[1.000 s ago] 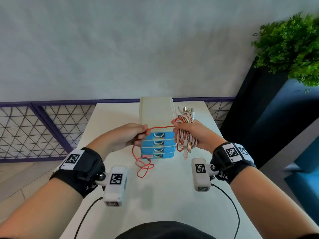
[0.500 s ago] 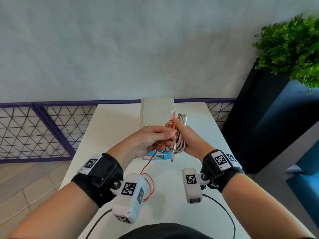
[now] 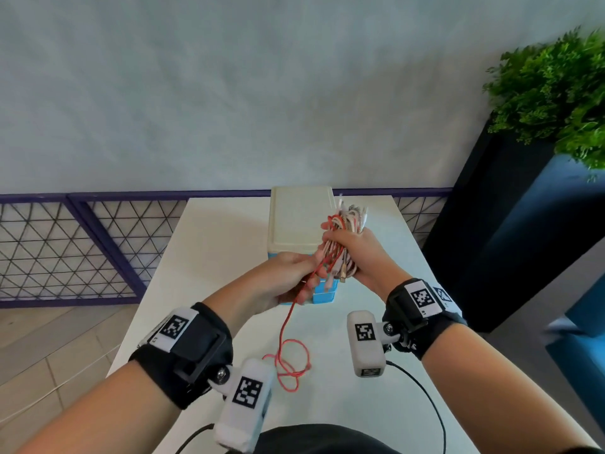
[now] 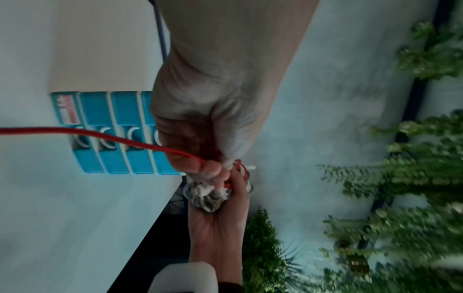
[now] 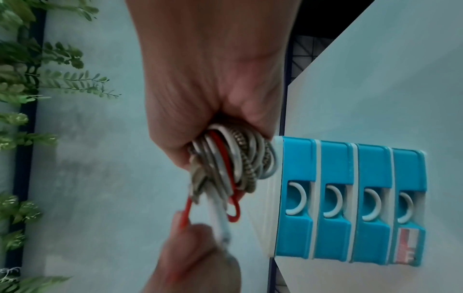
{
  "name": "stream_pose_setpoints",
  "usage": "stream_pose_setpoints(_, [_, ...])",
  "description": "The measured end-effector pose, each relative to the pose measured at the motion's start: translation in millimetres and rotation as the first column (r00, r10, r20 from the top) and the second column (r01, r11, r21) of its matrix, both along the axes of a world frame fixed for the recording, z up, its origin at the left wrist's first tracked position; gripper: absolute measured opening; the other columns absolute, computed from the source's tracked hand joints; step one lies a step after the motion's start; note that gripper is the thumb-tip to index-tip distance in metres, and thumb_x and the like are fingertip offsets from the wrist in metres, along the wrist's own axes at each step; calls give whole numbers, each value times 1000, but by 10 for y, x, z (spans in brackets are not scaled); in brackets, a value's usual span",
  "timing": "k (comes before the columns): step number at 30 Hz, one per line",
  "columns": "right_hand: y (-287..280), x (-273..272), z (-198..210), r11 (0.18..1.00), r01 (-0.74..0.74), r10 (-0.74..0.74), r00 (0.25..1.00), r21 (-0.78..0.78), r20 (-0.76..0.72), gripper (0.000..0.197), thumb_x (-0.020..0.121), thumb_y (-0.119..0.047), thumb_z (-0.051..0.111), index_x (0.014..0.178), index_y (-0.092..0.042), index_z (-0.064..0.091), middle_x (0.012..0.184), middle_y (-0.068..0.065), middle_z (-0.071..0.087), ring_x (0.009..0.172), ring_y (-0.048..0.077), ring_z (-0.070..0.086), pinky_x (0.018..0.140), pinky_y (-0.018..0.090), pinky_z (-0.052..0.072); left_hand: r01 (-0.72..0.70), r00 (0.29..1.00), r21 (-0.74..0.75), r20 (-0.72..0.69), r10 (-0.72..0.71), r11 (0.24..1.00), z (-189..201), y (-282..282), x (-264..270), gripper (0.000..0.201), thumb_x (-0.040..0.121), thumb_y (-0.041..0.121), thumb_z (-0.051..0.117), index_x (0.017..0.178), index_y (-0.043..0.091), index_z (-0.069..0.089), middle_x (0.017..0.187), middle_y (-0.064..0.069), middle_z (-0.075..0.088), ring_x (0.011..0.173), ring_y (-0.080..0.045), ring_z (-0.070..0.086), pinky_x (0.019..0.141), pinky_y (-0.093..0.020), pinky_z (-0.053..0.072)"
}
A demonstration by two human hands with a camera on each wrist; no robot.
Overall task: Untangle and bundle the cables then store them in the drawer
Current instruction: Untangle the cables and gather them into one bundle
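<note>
My right hand (image 3: 352, 253) grips a coiled bundle of white and braided cables (image 3: 347, 224), held upright above the table in front of the drawer unit (image 3: 299, 221); the coils (image 5: 233, 160) fill its fist. A thin red cable (image 3: 288, 326) runs from the bundle through my left hand (image 3: 294, 276), which pinches it right beside the bundle. The red cable's loose end lies in loops on the table (image 3: 291, 365). The left wrist view shows the red cable (image 4: 100, 134) crossing the blue drawer fronts (image 4: 117, 130). All drawers (image 5: 350, 200) look pushed in.
The drawer unit stands mid-table on a white table (image 3: 209, 244) with a railing (image 3: 82, 244) behind. A dark planter with a green plant (image 3: 556, 96) stands to the right. Black wrist-camera cords (image 3: 422, 391) trail over the near table edge.
My left hand came from the left, across the drawer fronts, up to the bundle, drawing the red cable in. The right hand with the bundle tilted and lifted slightly.
</note>
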State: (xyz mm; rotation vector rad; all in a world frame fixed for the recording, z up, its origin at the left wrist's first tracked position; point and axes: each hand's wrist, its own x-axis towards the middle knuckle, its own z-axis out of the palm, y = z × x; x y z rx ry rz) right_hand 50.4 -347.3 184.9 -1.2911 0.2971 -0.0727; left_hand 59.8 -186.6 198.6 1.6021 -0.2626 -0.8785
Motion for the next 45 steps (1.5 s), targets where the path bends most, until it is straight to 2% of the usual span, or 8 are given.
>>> stream_pose_setpoints(7, [-220, -6, 162, 952, 33, -49, 998, 305, 45, 13, 95, -10, 52, 100, -3, 62, 75, 7, 64, 65, 17, 68, 64, 35, 60, 489, 869, 89, -138, -476, 868, -149, 273, -26, 32, 100, 36, 36, 100, 17, 62, 65, 3, 34, 54, -11, 31, 59, -20, 36])
stream_pose_setpoints(10, [-235, -66, 193, 966, -68, 66, 998, 248, 15, 14, 96, -11, 52, 101, -5, 63, 78, 6, 66, 68, 17, 68, 66, 34, 60, 325, 886, 372, 200, -418, 869, -155, 226, 89, 24, 98, 24, 49, 99, 12, 69, 60, 12, 49, 54, -4, 40, 59, -18, 34])
stream_pose_setpoints(15, [-196, -90, 233, 975, -191, 196, 980, 114, -30, 9, 94, -9, 54, 96, -2, 60, 88, 16, 71, 84, 25, 71, 75, 41, 60, -3, 709, 475, 622, -333, 880, 7, 107, 217, 9, 82, 21, 73, 86, 14, 75, 68, 15, 61, 55, 6, 51, 56, -11, 36])
stream_pose_setpoints(25, [-25, -140, 361, 880, -472, 454, 867, -48, -204, 17, 95, -8, 54, 109, 0, 56, 93, 25, 68, 82, 34, 71, 81, 47, 56, -196, 558, 243, 824, -96, 950, 159, 8, 153, 36, 70, 13, 78, 85, 16, 46, 68, 8, 55, 58, -10, 48, 53, -17, 39])
stream_pose_setpoints(29, [-47, -160, 396, 832, -543, 500, 824, -119, -266, 29, 94, -5, 54, 121, 7, 50, 96, 30, 67, 77, 33, 72, 76, 44, 59, -242, 560, 399, 802, -209, 884, 138, 52, 135, 55, 64, 39, 82, 85, 21, 34, 72, -3, 56, 63, -23, 53, 54, -40, 46])
stream_pose_setpoints(32, [-52, -167, 407, 790, -599, 541, 781, -133, -312, 35, 94, -5, 54, 126, 8, 48, 102, 31, 67, 84, 34, 72, 75, 41, 60, -231, 529, 458, 800, -284, 858, 143, 59, 141, 49, 67, 45, 79, 73, 28, 33, 72, 1, 56, 68, -23, 55, 51, -31, 39])
stream_pose_setpoints(36, [-39, -180, 407, 770, -602, 534, 790, -212, -301, 25, 95, -3, 53, 116, 8, 55, 93, 23, 72, 75, 26, 73, 67, 33, 59, -98, 626, 434, 726, -283, 896, 118, 80, 234, 39, 70, 33, 80, 95, 23, 52, 78, 10, 55, 70, -9, 53, 50, -13, 36])
stream_pose_setpoints(45, [-84, -150, 205, 917, -282, 259, 959, -284, -116, 22, 93, -5, 55, 114, -6, 56, 84, 12, 69, 77, 28, 71, 74, 40, 59, -48, 890, 439, 426, -161, 897, 95, 367, 547, 49, 97, 46, 38, 63, 15, 52, 53, 1, 41, 49, -17, 35, 51, -24, 35])
